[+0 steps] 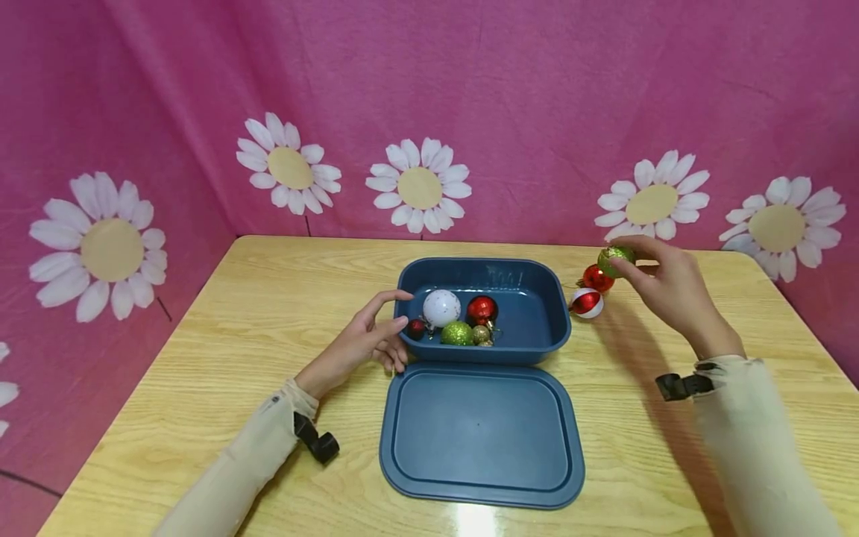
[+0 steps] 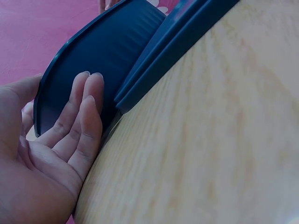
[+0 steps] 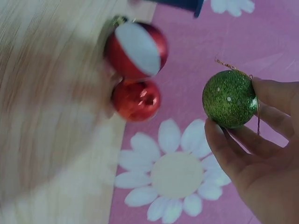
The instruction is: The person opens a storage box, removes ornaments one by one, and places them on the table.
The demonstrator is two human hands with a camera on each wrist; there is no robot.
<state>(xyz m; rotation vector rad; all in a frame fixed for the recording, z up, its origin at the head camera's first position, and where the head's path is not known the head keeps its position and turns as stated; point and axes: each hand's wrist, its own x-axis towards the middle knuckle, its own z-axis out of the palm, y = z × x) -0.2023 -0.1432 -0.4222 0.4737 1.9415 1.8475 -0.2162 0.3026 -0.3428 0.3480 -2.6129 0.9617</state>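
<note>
I'm reading the scene off the head cam & both wrist cams. Biggest 1st: bright pink cloth (image 1: 510, 104) w/ large white, yellow-centred daisies (image 1: 419, 186), rising behind a pale wood-grain surface (image 1: 302, 291). Cream sleeves (image 1: 235, 477) reach in L & R, black clip-like piece (image 1: 684, 386) at each cuff. Dark blue flat plastic lid (image 1: 479, 432), rounded corners, lies on the surface, far edge right by the matching deep dark blue plastic box (image 1: 530, 309).

Hands next. My L hand (image 1: 356, 343) is at the box's L end, unclenched: thumb & index at the rim, other fingers fairly straight along the outer wall. My R hand (image 1: 678, 291) pinches a glittery green ball (image 3: 229, 99) w/ gold cord, btwn thumb & fingers, up off the surface, R of the box.

Smaller stuff: speckled white ball (image 1: 441, 307) in the box's L half. Red-and-white striped ball (image 1: 587, 303) just R of the box, shiny red ball (image 1: 597, 279) beside it. Also in the box: metallic red ball (image 1: 482, 308), 2nd green ball (image 1: 457, 334), dark red ball (image 1: 416, 329) nr the L end, tiny gold ball (image 1: 480, 333).
</note>
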